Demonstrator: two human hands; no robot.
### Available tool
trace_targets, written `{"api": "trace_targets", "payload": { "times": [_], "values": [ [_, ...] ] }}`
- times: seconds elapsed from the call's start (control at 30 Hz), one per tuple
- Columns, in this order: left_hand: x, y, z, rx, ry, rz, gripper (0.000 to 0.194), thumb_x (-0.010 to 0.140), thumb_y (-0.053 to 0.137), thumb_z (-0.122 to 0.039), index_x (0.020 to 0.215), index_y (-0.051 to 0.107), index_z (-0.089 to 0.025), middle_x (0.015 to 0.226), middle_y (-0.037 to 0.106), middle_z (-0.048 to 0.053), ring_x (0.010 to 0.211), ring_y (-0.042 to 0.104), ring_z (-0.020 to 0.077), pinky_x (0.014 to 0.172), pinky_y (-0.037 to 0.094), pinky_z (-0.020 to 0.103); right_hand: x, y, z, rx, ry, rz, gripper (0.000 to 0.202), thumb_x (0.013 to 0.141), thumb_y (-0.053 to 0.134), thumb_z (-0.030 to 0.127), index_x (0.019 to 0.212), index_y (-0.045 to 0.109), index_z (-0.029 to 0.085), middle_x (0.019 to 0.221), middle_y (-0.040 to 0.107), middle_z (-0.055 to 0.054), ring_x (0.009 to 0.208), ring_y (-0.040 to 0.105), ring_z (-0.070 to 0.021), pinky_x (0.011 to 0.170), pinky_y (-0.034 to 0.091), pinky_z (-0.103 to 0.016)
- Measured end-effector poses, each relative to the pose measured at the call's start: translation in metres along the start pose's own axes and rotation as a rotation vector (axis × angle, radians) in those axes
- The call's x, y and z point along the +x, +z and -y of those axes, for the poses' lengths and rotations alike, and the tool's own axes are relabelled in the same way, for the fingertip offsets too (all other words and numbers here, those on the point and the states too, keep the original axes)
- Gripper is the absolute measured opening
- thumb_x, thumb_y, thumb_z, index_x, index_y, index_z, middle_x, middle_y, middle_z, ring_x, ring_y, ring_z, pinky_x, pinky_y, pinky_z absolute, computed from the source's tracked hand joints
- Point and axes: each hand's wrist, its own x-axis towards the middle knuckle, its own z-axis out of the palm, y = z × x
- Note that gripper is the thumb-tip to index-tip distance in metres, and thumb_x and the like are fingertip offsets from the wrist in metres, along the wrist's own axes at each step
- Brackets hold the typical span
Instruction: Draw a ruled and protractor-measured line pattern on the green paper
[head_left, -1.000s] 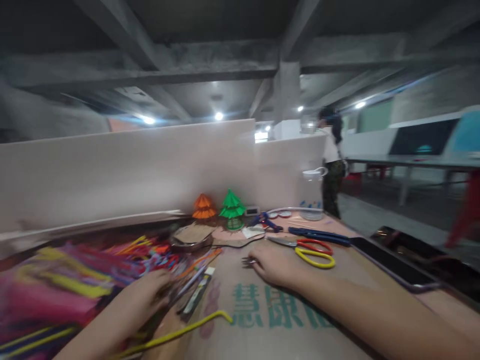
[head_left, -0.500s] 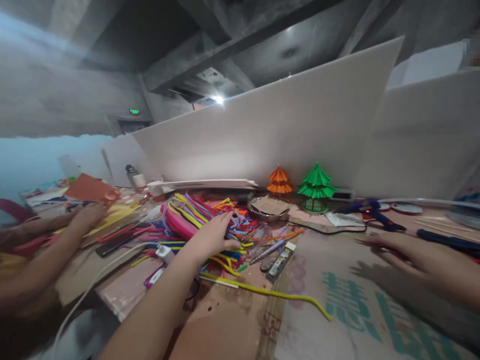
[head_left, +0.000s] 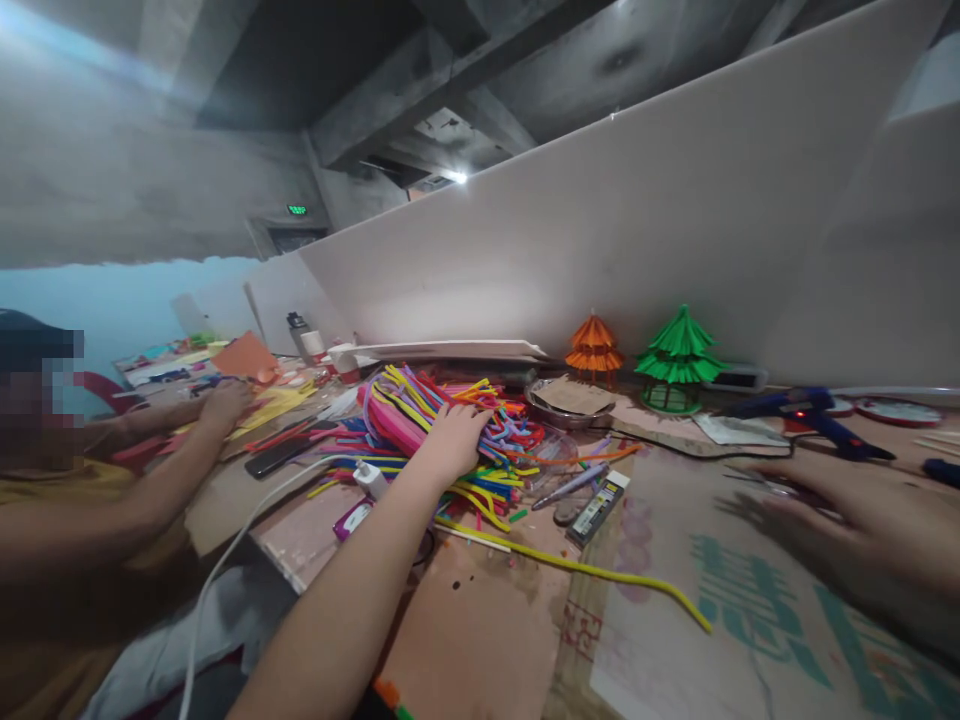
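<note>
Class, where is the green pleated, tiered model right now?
In the head view, the green pleated, tiered model stands right of centre before the white panel, between the orange tiered model and the dark-blue glue gun.

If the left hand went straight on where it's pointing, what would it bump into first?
The left hand would probably meet the colourful fuzzy sticks first, then maybe the shiny bowl; depth is unclear.
</note>
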Motion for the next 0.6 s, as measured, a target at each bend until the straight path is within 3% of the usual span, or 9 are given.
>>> {"api": "trace_targets", "payload": {
  "times": [0.1, 0.23, 0.33, 0.47, 0.6],
  "values": [
    [0.007, 0.002, 0.004, -0.043, -0.025, -0.051, 0.036, 0.103, 0.07, -0.038, 0.132, 0.065, -0.019, 0.137, 0.065, 0.012, 0.118, 0.067, 0.0279, 0.1, 0.059, 0.051, 0.019, 0.01, 0.009, -0.087, -0.067, 0.097, 0.053, 0.09, 0.046, 0.07, 0.114, 0.079, 0.036, 0.123, 0.078, -0.02, 0.109, 0.075, -0.038, 0.09, 0.057, -0.054],
    [0.011, -0.005, 0.021, -0.14, -0.082, -0.166, 0.034, 0.103, 0.069, -0.038, 0.131, 0.065, -0.019, 0.133, 0.066, 0.011, 0.112, 0.069, 0.026, 0.095, 0.061, 0.047, 0.029, 0.039, -0.021, -0.1, -0.255, 0.076, 0.05, 0.095, 0.047, 0.053, 0.118, 0.08, 0.023, 0.124, 0.078, -0.016, 0.111, 0.074, -0.0392, 0.097, 0.059, -0.058],
    [0.013, -0.011, 0.035, -0.214, -0.094, -0.242, 0.036, 0.103, 0.068, -0.038, 0.133, 0.064, -0.018, 0.133, 0.066, 0.011, 0.111, 0.069, 0.0261, 0.093, 0.062, 0.047, 0.026, 0.054, -0.038, -0.106, -0.304, 0.033, 0.051, 0.101, 0.043, 0.054, 0.116, 0.081, 0.024, 0.118, 0.078, -0.016, 0.107, 0.074, -0.0381, 0.094, 0.06, -0.06],
    [0.014, -0.017, 0.049, -0.261, -0.097, -0.293, 0.037, 0.103, 0.069, -0.039, 0.134, 0.064, -0.019, 0.135, 0.066, 0.011, 0.114, 0.069, 0.027, 0.095, 0.061, 0.048, 0.021, 0.058, -0.041, -0.103, -0.365, 0.019, 0.048, 0.105, 0.043, 0.051, 0.121, 0.08, 0.026, 0.122, 0.076, -0.015, 0.11, 0.072, -0.0353, 0.097, 0.059, -0.058],
    [0.008, -0.019, 0.051, -0.254, -0.063, -0.205, 0.036, 0.103, 0.069, -0.038, 0.133, 0.064, -0.019, 0.136, 0.065, 0.011, 0.116, 0.067, 0.0276, 0.098, 0.06, 0.05, 0.021, 0.056, -0.039, -0.114, -0.352, 0.025, 0.045, 0.105, 0.044, 0.05, 0.12, 0.079, 0.026, 0.121, 0.075, -0.014, 0.109, 0.072, -0.0348, 0.096, 0.059, -0.057]
  ]
}}
